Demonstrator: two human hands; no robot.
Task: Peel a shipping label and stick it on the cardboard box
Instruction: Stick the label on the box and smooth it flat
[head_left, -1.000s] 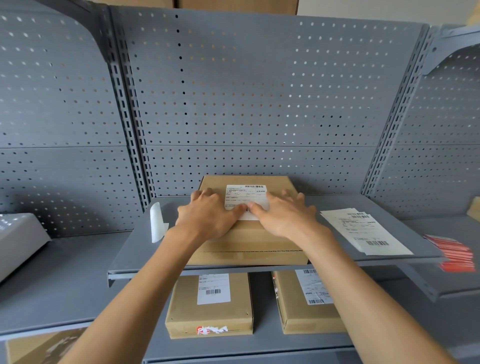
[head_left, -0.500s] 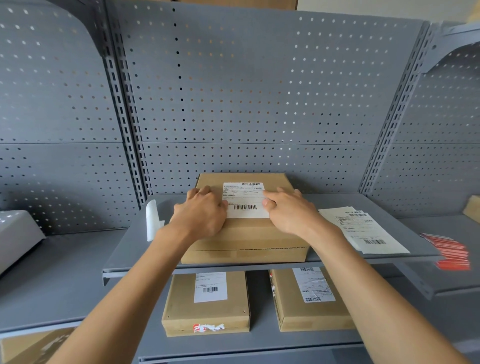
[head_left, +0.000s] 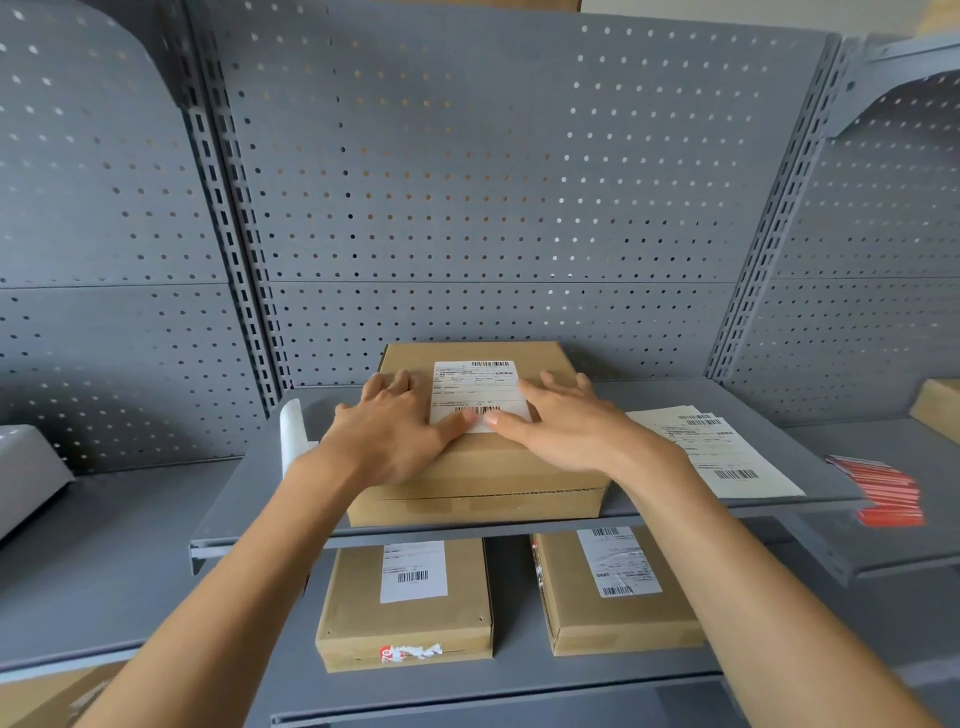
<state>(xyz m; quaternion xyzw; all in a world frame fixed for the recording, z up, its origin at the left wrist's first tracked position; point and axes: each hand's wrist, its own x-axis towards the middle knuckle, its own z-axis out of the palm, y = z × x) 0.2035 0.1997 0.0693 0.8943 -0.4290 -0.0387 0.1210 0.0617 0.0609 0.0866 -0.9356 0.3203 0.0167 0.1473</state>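
On cardboard box (head_left: 483, 467), label (head_left: 478, 389) lengthwise.

Cardboard box (head_left: 478, 467): brown, rectangular, flat-lying, closed, with a dark seam line running along its near side face. It sits under both hands, its near edge toward the wrists and its far edge beyond the fingertips. Shipping label (head_left: 477, 393): white, rectangular, printed with fine text, one barcode along its far edge and another near its near edge. It lies flat on the top face of the box, roughly centred, square to the box edges. It sits between the left hand (head_left: 387, 434) and right hand (head_left: 563, 428), whose thumb tips rest on its near edge over the lower barcode.
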